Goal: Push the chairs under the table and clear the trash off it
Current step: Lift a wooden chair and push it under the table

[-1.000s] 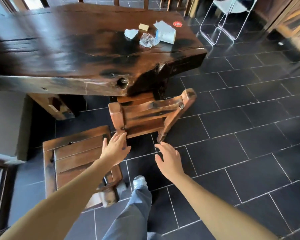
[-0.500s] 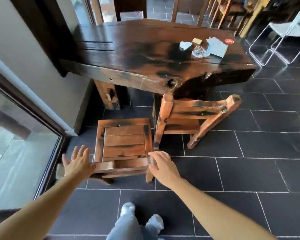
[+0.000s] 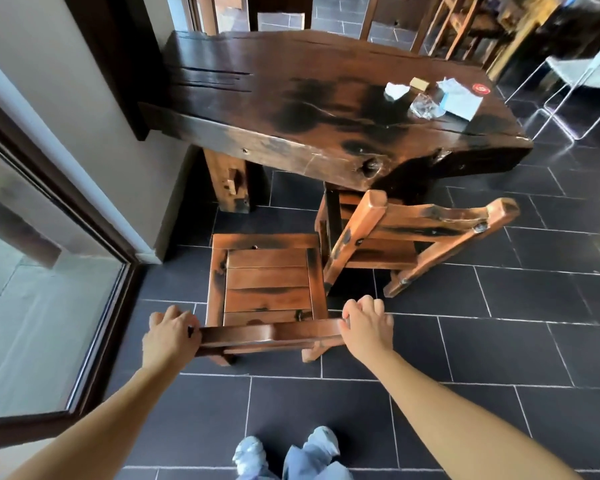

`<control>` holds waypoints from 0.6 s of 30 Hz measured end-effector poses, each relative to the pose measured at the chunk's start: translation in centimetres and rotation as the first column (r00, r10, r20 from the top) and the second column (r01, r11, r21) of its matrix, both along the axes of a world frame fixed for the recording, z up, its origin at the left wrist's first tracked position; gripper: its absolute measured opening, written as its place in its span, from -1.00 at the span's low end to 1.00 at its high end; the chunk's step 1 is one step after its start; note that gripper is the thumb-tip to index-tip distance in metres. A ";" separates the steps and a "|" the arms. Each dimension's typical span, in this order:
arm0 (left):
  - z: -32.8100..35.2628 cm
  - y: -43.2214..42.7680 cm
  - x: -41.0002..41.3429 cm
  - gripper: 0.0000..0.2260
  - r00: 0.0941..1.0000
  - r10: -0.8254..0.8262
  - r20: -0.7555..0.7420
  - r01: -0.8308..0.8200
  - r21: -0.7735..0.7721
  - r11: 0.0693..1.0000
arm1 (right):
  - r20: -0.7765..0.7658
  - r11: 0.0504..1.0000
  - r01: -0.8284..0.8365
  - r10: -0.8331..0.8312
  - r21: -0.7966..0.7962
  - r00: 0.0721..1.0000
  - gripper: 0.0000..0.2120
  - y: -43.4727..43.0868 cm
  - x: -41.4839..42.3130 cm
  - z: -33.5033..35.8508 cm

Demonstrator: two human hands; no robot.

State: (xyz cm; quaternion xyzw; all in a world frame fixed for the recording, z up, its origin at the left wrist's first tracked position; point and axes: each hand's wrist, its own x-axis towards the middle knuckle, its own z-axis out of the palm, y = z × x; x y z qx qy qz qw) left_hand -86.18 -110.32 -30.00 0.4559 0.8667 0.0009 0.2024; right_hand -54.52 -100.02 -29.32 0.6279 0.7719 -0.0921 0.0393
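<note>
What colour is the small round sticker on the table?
Red with white markings: the small round sticker, in the head view.

A round red sticker (image 3: 481, 88) sits on the counter (image 3: 291, 109) (far right corner); its white marking is too small to read.

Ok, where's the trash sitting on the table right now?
In the head view, the trash is clustered at the far right end of the table, beside a red sticker.

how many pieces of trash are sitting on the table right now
5, all clustered at the dark wooden table's far right end: a crumpled white tissue, a small tan block, crinkled clear plastic, a pale blue paper packet, a red round sticker or lid. More may hide underneath.
</note>
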 end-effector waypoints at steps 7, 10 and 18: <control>-0.3 0.5 0.5 -0.87 1.000 0.031 -0.001 -0.031 0.196 0.980 | 0.014 0.985 0.020 -0.023 0.172 1.000 -0.86 0.2 -0.4 -2.1; 0.0 0.8 0.0 -0.87 0.999 0.013 0.030 -0.020 0.224 0.974 | -0.031 0.965 -0.056 0.066 0.257 0.997 -0.83 0.9 -0.1 -2.9; 0.3 7.1 -2.5 -0.87 0.998 -0.025 0.062 0.011 0.227 0.974 | -0.017 0.977 -0.034 0.039 0.212 0.999 -0.75 6.2 -2.6 -2.2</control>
